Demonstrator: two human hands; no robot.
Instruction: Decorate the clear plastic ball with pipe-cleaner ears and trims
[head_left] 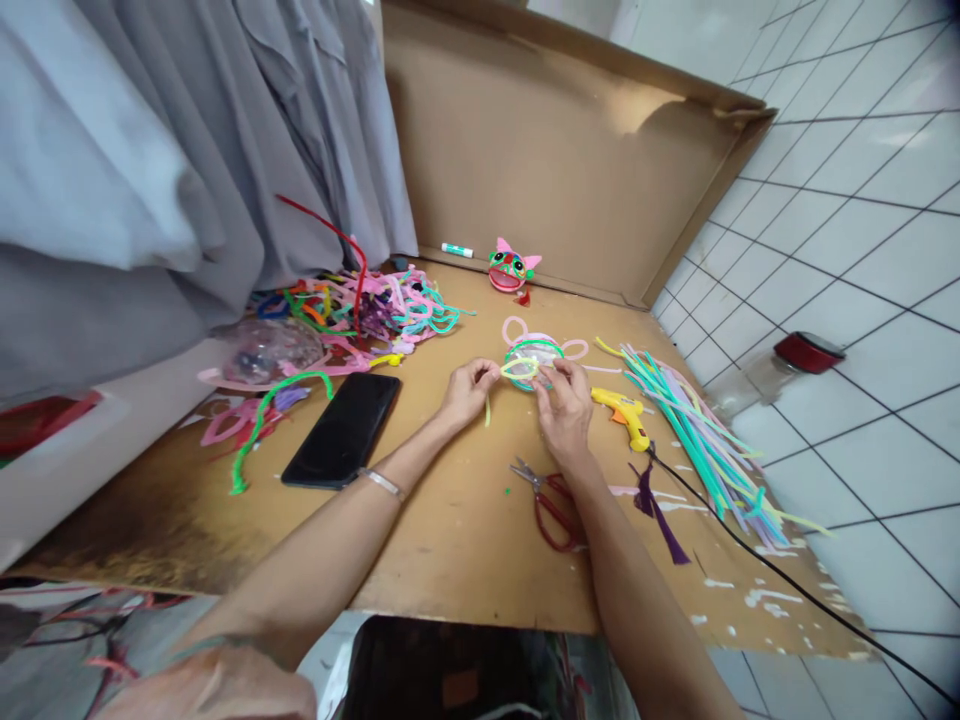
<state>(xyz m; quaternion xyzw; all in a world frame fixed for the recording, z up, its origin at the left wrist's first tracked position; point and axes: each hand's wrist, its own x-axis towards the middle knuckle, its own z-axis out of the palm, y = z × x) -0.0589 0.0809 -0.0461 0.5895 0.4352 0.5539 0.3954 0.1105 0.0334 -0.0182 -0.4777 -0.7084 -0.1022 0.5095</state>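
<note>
bright, even daylight | soft shadows | wide-angle edge warp, corners blurred

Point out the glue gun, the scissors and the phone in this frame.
glue gun (622, 408), head view, on the yellow body.
scissors (553, 507), head view, on the red handle loops.
phone (345, 428), head view, middle of the dark screen.

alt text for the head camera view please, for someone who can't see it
Two bare hands, the left hand and right hand, pinch a yellow pipe cleaner against a small pink-eared pipe-cleaner figure on a cardboard sheet. Around them lie a black phone, red scissors, a yellow glue gun and piles of coloured pipe cleaners.
</note>
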